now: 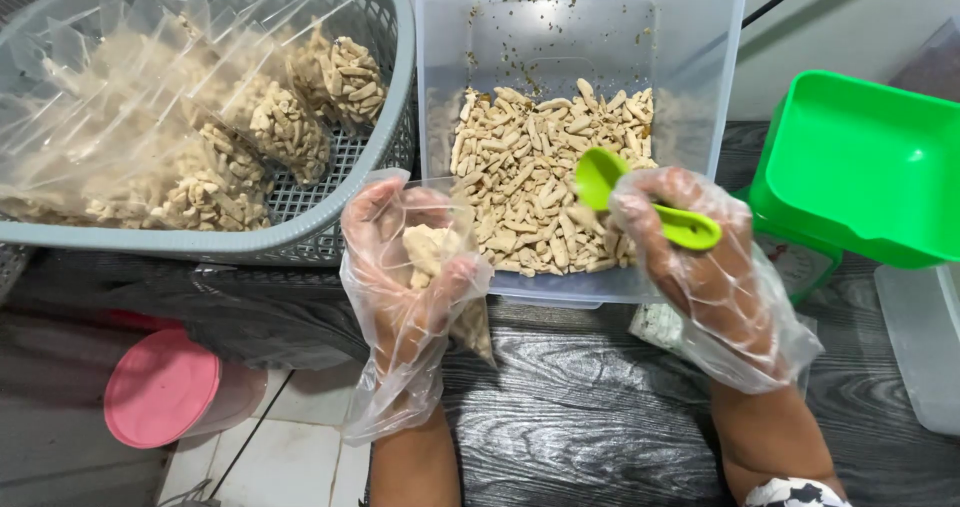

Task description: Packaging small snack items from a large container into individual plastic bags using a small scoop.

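Left hand (pixel 410 267) and right hand (pixel 700 267), apparently clenched

head view | worn on head | faces steeply down | close over the dark tabletop (pixel 600 417)

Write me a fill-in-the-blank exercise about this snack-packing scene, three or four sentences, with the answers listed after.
1. The right hand holds a ______ plastic spoon.
2. The left hand holds a small clear ______, partly filled with snack sticks.
3. The filled packets lie in a grey ______ at the upper left.
4. The loose snack sticks lie in a clear plastic ______.

Missing words: green; bag; basket; tub
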